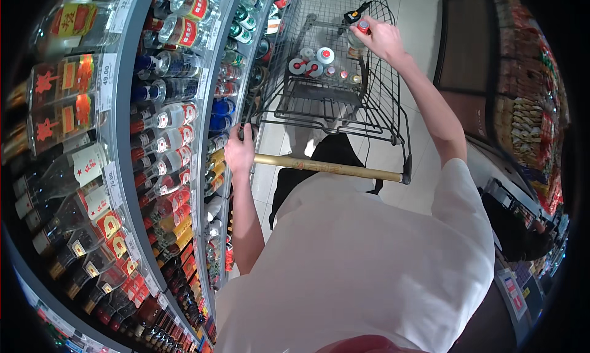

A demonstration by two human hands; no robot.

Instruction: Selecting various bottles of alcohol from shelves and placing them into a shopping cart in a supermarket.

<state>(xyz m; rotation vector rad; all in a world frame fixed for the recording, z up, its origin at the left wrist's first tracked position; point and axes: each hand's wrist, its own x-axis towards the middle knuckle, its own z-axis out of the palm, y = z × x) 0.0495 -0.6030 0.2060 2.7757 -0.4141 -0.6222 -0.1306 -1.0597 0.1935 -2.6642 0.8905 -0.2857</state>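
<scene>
My right hand [382, 38] is over the far right part of a wire shopping cart [322, 118], its fingers closed round the top of a clear glass bottle [356, 43] with a red cap. Several bottles stand in the cart: white round containers with red parts on top [325, 55] and smaller bottles with pale caps [343, 74]. My left hand [240, 150] is at the left end of the cart's gold handlebar [322, 165], close to the shelf edge; whether it grips the bar or a bottle beside it cannot be told. A black-and-yellow object [354, 15] hangs at the far wire panel.
Tall shelves [124, 145] packed with glass bottles and price tags run along my left, close to the cart. On the right are a dark-framed brown panel [463, 44], a rack of packaged goods [530, 127] and a person in dark clothes [511, 228] near a counter.
</scene>
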